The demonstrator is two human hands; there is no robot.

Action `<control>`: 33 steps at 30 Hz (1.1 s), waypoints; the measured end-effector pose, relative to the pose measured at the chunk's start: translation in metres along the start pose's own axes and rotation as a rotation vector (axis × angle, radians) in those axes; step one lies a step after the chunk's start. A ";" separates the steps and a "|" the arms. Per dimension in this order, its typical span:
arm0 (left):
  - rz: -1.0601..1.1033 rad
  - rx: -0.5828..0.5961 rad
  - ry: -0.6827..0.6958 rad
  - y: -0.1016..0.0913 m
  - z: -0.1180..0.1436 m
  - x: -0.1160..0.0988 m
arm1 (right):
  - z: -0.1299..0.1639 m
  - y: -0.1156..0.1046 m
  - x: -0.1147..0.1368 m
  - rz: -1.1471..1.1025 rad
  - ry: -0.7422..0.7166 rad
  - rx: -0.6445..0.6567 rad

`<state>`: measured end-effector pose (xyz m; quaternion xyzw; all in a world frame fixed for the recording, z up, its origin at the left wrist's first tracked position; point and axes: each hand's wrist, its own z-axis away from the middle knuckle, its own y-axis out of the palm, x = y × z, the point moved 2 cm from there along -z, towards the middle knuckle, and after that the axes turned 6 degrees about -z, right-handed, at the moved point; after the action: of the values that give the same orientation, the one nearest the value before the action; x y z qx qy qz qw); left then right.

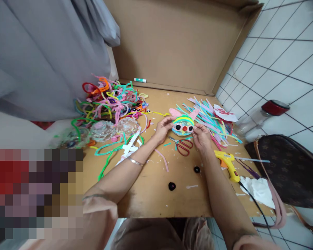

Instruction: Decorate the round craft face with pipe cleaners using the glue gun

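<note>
Between my two hands is a round animal-face craft [183,120] with pink ears, green and yellow stripes, black-and-white eyes and a red nose. My left hand [163,130] pinches its left edge. The fingers of my right hand [202,138] are closed on its right edge, beside one eye. Red-handled scissors [183,150] lie on the table just below the craft, with small turquoise and pink scraps around them. Closer to me, a small black round piece [197,169] and a larger black piece [171,186] rest on the wood.
Tangled pipe cleaners [114,100] and clear plastic discs [103,131] are heaped at left. Colored strips [206,116] spread at right. A yellow glue gun [228,164] with its cord, a brown bag [287,168] and a bottle [266,113] flank my right arm. A glue stick [140,80] lies at the back.
</note>
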<state>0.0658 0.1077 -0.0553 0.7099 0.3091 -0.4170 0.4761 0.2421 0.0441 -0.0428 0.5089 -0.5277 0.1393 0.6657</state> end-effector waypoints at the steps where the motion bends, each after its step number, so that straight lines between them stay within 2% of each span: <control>1: 0.009 0.002 -0.005 0.000 0.000 0.000 | 0.000 0.000 0.000 -0.004 0.001 -0.003; 11: 0.071 0.011 -0.077 0.003 0.001 -0.006 | 0.002 0.002 0.002 -0.030 0.006 -0.004; 23: 0.003 0.021 0.034 0.001 0.000 -0.004 | 0.001 0.000 0.000 0.001 -0.001 0.024; 33: 0.028 0.037 0.103 0.001 -0.001 -0.003 | 0.001 0.002 0.001 0.035 0.012 0.038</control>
<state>0.0657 0.1079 -0.0518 0.7432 0.3156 -0.3788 0.4522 0.2402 0.0439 -0.0411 0.5112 -0.5299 0.1641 0.6564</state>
